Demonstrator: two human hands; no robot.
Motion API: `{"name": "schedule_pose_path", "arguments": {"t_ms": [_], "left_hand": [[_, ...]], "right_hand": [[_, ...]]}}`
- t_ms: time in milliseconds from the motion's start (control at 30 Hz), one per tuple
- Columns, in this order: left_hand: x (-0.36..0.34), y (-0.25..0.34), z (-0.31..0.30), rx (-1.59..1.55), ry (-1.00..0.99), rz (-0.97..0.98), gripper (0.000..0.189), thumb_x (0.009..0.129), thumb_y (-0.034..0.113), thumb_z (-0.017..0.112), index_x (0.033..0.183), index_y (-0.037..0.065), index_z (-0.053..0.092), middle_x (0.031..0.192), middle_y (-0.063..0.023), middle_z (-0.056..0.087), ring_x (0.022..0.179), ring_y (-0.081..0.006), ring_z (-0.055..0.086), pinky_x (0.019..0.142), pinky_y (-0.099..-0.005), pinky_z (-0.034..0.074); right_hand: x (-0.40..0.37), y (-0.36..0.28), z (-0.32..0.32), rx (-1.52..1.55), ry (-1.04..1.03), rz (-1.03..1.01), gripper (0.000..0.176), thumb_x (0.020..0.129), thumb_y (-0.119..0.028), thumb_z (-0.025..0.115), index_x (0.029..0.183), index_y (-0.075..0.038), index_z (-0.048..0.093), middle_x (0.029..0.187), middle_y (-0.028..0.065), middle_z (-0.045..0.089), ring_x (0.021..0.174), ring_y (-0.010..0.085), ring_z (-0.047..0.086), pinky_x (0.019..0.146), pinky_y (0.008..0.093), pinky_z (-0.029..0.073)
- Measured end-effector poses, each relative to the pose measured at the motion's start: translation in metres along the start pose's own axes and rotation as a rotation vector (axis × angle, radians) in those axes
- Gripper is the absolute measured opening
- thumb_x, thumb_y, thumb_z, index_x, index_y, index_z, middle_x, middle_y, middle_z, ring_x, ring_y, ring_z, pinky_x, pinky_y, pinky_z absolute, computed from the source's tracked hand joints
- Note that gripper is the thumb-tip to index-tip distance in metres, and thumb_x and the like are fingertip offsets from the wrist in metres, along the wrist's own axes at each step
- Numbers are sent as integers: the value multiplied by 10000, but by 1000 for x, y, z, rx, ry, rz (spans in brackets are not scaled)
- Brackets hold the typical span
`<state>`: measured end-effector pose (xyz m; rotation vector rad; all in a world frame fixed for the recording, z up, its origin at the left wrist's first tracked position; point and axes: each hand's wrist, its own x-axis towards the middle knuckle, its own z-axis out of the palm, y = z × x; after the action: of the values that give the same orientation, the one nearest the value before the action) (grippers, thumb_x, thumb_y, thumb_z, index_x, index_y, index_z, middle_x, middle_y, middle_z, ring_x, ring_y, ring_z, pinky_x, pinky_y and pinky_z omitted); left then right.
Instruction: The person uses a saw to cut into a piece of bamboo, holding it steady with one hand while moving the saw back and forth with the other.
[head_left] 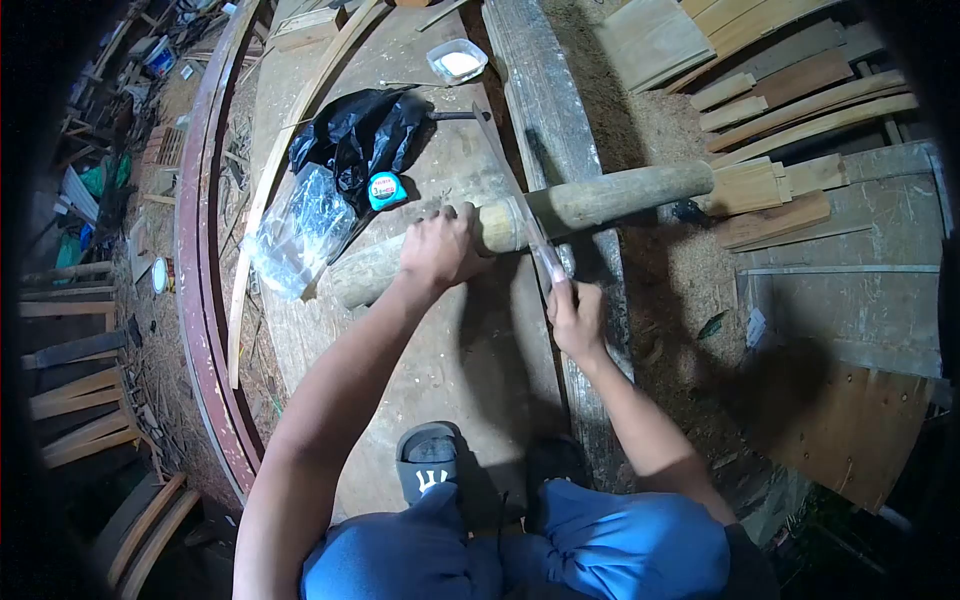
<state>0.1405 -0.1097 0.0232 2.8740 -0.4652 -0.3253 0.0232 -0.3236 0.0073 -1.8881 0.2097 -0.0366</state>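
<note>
Pole (610, 201) clasped by left hand (438, 246); saw (519, 205), gripped by right hand (577, 320), set across pole's long axis near right edge of board (430, 355).

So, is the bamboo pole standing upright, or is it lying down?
Lying down: the bamboo pole stretches across the wooden board, left hand on it, saw blade across it.

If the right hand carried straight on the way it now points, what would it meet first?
Most likely the thick, round, greyish-tan bamboo-like pole, which lies crosswise just ahead of the right hand; a single view leaves their heights unclear, so the hand might pass above.
</note>
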Motion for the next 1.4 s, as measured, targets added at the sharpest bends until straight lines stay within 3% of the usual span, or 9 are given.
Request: {"name": "schedule_pose_path", "arguments": {"t_ms": [233, 367, 500, 667, 733, 833, 1067, 1300, 1400], "left_hand": [[-2, 0, 0, -16, -2, -4, 748, 716, 547, 854, 1223, 78, 568, 1119, -211, 701, 989, -388, 732, 822, -503, 602], [-3, 0, -2, -25, -11, 4, 644, 760, 470, 798, 1195, 43, 589, 1142, -243, 689, 1029, -394, 719, 856, -490, 605], [-3, 1, 2, 4, 3, 11, 656, 762, 480, 796, 1208, 46, 588, 1158, -243, 687, 1038, -389, 718, 861, -492, 602], [2, 4, -21, -23, -144, -48, 787, 760, 563, 807, 1310, 59, 557, 1209, -232, 674, 1064, -390, 717, 867, -498, 598], [-2, 0, -3, -15, -47, -4, 757, 761, 559, 817, 1274, 70, 552, 1159, -230, 689, 1018, -397, 724, 844, -507, 597], [-1, -3, 7, 21, 56, 38, 733, 762, 570, 826, 1232, 80, 551, 1091, -219, 707, 969, -401, 732, 816, -514, 597], [-2, -1, -4, -10, -31, 5, 698, 756, 490, 826, 1226, 35, 584, 1151, -221, 691, 1039, -381, 721, 846, -480, 610], [-4, 3, 0, -31, 30, -1, 683, 757, 491, 825, 1218, 46, 588, 1128, -220, 703, 1043, -379, 721, 848, -478, 607], [-5, 4, -4, -14, 20, 8, 672, 767, 492, 815, 1212, 42, 590, 1134, -220, 703, 1042, -382, 721, 848, -481, 607]], "right_hand": [[-88, 26, -31, -84, -64, 54, 610, 1084, -384, 528, 579, -43, 528, 497, 44, 500, 446, 184, 508, 477, 369, 348], [-142, 37, -44, 195, -3, 228, 574, 1080, -289, 550, 568, -38, 487, 505, 35, 483, 461, 137, 484, 478, 348, 335], [-86, 10, -31, -35, -3, -23, 589, 1083, -329, 542, 566, -50, 501, 488, 6, 469, 456, 127, 473, 475, 350, 330], [-2, 5, -1, 29, 2, 46, 637, 1072, -436, 535, 559, -57, 529, 478, 14, 490, 445, 149, 500, 469, 365, 343], [-1, -3, -2, 42, -26, 44, 643, 1067, -444, 539, 555, -55, 526, 476, 19, 491, 445, 159, 505, 470, 370, 343], [-48, 28, -17, 41, -21, 55, 612, 1102, -388, 505, 577, -79, 443, 508, -35, 441, 444, 98, 429, 456, 299, 293], [-149, 65, -43, 109, 82, 79, 585, 1091, -313, 534, 570, -48, 499, 515, 5, 497, 456, 107, 458, 458, 332, 317], [13, 11, 3, 29, 21, 72, 674, 1080, -475, 527, 539, -75, 493, 480, -21, 468, 432, 121, 447, 450, 346, 310], [6, 8, -2, 16, -29, -36, 648, 1076, -473, 535, 576, -63, 538, 497, -14, 491, 438, 124, 460, 455, 344, 320]]}}
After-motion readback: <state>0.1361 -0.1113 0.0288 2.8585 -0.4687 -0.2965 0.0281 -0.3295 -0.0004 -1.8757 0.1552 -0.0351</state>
